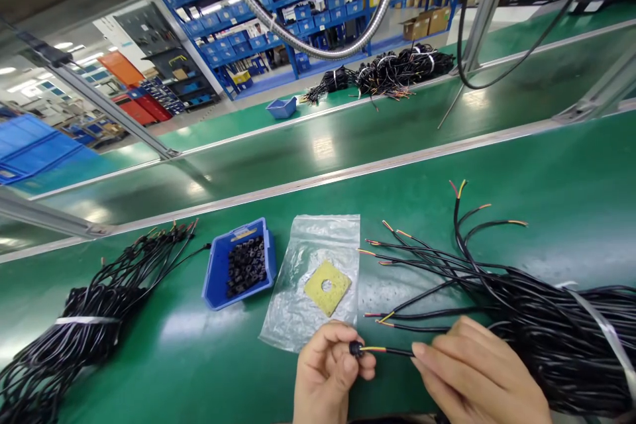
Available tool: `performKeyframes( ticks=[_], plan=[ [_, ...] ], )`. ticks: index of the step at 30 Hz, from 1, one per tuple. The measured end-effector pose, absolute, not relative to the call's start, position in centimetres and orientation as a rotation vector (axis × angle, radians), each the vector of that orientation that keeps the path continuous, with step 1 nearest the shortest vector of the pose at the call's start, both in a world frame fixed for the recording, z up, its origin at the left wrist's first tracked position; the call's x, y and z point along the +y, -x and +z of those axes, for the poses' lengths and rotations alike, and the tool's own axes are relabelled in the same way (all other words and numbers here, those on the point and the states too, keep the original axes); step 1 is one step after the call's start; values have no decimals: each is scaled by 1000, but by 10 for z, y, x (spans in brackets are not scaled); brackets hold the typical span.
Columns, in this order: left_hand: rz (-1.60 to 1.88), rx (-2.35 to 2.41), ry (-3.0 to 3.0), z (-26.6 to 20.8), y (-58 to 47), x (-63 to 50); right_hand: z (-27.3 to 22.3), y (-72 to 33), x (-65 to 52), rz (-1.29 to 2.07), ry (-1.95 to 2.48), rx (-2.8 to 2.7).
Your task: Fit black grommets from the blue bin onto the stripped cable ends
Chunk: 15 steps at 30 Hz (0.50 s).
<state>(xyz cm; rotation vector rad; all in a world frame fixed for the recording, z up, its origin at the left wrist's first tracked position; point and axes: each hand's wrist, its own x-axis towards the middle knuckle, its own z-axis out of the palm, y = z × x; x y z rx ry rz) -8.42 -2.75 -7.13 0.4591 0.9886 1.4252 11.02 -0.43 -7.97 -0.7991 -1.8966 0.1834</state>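
Observation:
My left hand pinches a small round black plastic part between thumb and fingers. Red and yellow wire ends of a black cable reach up to that part; whether they sit inside it I cannot tell. The cable is gripped by the closed fingertips of my right hand, just behind its stripped end. To the right, and partly behind that hand, lies a thick tied bundle of black cables with bare coloured ends pointing left. A yellow square pad with a round hole rests on a clear plastic bag beyond my left hand.
A blue bin holds many small black parts. At the left lies another tied cable bundle. Behind the green bench's metal rail are more cable bundles and a small blue tray. A metal flexible conduit hangs overhead.

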Motion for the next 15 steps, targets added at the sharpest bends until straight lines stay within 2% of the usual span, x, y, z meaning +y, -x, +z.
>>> performKeyframes(
  ticks=[7, 15],
  plan=[
    [1418, 999, -541, -78, 87, -29, -79, -112, -4, 206, 781, -1941],
    [1457, 1057, -889, -85, 80, -38, -79, -110, -3, 186, 755, -1978]
  ],
)
